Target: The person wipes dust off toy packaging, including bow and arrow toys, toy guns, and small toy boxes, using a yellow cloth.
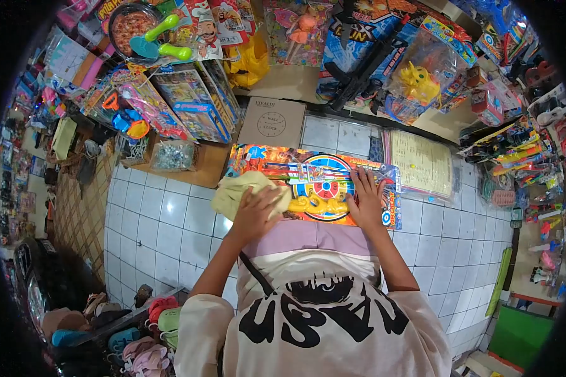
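Note:
A toy archery set [324, 188] on a printed card lies across my lap, with a round numbered target, thin arrows and a yellow plastic bow on it. My left hand [258, 210] presses a crumpled pale yellow cloth [231, 196] against the left end of the card, fingers curled over the fabric. On the right part of the card, my right hand [368, 198] rests flat with its fingers spread. The cloth covers the card's lower left corner.
Beyond the card stand a wall clock box [272, 120] and a plastic-covered stack of papers [421, 163]. Packaged toys, including a black toy gun [371, 63], line the far side. Sandals [148, 355] lie at lower left. White floor tiles [163, 220] surround me.

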The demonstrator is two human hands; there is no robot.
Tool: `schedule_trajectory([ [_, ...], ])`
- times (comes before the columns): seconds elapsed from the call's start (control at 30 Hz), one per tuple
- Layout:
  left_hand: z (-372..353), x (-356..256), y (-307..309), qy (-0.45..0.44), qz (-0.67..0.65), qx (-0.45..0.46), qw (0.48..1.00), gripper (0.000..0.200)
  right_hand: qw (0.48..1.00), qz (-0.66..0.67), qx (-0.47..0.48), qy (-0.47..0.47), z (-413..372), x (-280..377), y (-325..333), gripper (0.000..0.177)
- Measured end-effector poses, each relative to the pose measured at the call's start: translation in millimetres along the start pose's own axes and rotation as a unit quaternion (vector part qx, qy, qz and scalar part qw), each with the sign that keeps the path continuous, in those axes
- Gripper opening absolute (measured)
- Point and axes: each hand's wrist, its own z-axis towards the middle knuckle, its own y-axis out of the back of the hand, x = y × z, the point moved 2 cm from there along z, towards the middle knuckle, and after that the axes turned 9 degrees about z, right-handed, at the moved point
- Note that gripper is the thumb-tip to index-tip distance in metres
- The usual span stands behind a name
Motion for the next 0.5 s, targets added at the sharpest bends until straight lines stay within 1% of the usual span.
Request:
schedule_trajectory([
  [0.07, -6.9, 19.8, -6.3, 0.056, 0.017, -0.023, 0.998, 0.041, 1.0, 0.0, 0.001, 0.0, -1.5, 0.5, 0.6, 0.06],
  [0.1, -9.7, 27.1, -0.6, 0.038, 0.087, -0.045, 0.995, 0.041, 1.0, -0.001, 0.002, 0.0, -1.5, 1.8, 0.3, 0.059],
  [0.23, -8.4, 25.6, -3.2, 0.04, 0.062, -0.012, 0.997, 0.043, 1.0, -0.012, 0.01, -0.007, -0.1, 1.8, -1.4, 0.059],
  [0.33, -0.3, 2.6, -7.5, 0.015, 0.061, 0.008, 0.998, 0.04, 1.0, -0.023, 0.019, -0.01, 0.3, 2.6, 1.2, 0.059],
  [0.43, 5.3, -45.4, 1.7, -0.062, 0.025, -0.002, 0.998, 0.042, 1.0, -0.017, 0.022, -0.007, -0.5, -1.2, 1.7, 0.059],
  [0.5, 5.0, -43.4, 1.9, -0.052, 0.01, 0.009, 0.999, 0.044, 1.0, -0.018, 0.016, -0.007, 0.2, -2.3, 2.1, 0.059],
])
